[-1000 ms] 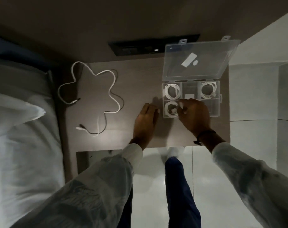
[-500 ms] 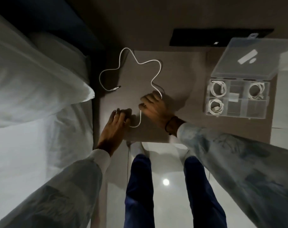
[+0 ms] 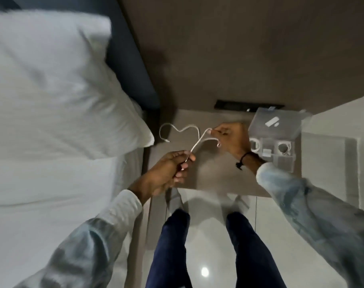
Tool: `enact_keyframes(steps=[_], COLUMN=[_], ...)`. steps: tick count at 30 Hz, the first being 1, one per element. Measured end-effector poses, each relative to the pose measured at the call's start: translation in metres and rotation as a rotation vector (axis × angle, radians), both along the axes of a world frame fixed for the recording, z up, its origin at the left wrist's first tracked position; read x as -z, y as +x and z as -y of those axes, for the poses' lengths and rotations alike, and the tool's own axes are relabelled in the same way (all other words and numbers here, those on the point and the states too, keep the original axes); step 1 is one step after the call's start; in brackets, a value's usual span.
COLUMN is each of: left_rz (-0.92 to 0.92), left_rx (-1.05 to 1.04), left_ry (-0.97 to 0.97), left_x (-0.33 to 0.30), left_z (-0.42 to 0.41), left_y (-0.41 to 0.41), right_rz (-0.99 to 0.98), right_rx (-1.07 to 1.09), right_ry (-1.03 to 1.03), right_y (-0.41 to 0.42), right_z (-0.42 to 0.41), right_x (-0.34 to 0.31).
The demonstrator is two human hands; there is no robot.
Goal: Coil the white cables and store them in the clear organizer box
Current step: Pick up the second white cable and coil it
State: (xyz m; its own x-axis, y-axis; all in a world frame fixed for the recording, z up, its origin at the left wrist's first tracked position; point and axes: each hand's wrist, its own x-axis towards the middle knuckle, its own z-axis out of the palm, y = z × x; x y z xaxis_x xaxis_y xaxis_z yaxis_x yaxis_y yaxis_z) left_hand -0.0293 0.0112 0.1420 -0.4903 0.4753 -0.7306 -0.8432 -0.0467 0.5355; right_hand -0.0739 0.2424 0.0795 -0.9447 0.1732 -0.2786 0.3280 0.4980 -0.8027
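Holding one white cable (image 3: 194, 146) up off the bedside table (image 3: 210, 175), stretched between both hands. Left hand (image 3: 168, 171) closed around one end, nearer and to the left, plug tip poking out below the fingers. Right hand (image 3: 232, 140) pinching a bend of it farther right, fingers narrow on the cord, with a short loop curling back under that pinch. Rest of the cable trailing off to the far left in a wavy line, free end hanging near the pillow (image 3: 58, 84).

Probably just the start of the coil, so plenty could go sideways. That loose far end could whip around and catch on the table edge or the pillow corner while winding. Loops could spring open too; stiff little cords like this tend to unwind the second the pinch relaxes. Also could end up too fat a coil for a compartment.

Clear organizer box (image 3: 276, 154) sitting on the right side of the table, partly hidden behind the right wrist, lid (image 3: 280, 125) flipped open and leaning back toward the wall. One coiled cable (image 3: 254, 145) visible in a far-left compartment, another coiled cable (image 3: 283, 147) in a far-right one, small white adapter-looking piece (image 3: 266, 151) between them. Near compartments blurry, can't say what's in them. Elbowing the box off the right edge while winding seems like a real risk.
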Motion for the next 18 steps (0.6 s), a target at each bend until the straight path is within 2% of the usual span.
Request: enact_keyframes(steps=[3,5,8,10,12,14,16,18], left_rz=[-0.095,-0.232,-0.553,-0.842,-1.207,-1.545,-1.674,-1.590], left_rx=[-0.053,-0.186,-0.549,-0.633,-0.473,-0.157,0.098,0.234], left_ry=[0.255,0.311,0.155,-0.035,-0.298,-0.574,-0.635,-0.566], left_x=[-0.095,-0.147,-0.211,-0.235,-0.245,-0.248,-0.256,-0.268], left_z=[-0.015,-0.034,-0.066,-0.076,-0.076,-0.073,-0.075,-0.081], left_y=[-0.030,-0.053,-0.082,-0.096,-0.103,-0.108,-0.108,-0.099], right_rz=[-0.104,-0.169,-0.259,-0.270,-0.303,-0.357,-0.400,-0.424], right_rx=[-0.028,-0.066,-0.180,-0.314,-0.417,-0.450,-0.479,-0.515], right_ry=[0.037,0.063,0.018,0.012,0.031,0.087,0.186,0.290], right_y=[-0.007,-0.012,-0.012,-0.010,-0.006,-0.009,-0.009,-0.008], right_z=[-0.005,0.000,0.012,0.018,0.012,-0.004,-0.024,-0.044], right_x=[-0.069,-0.112,-0.183,-0.225,-0.264,-0.297,-0.328,-0.356])
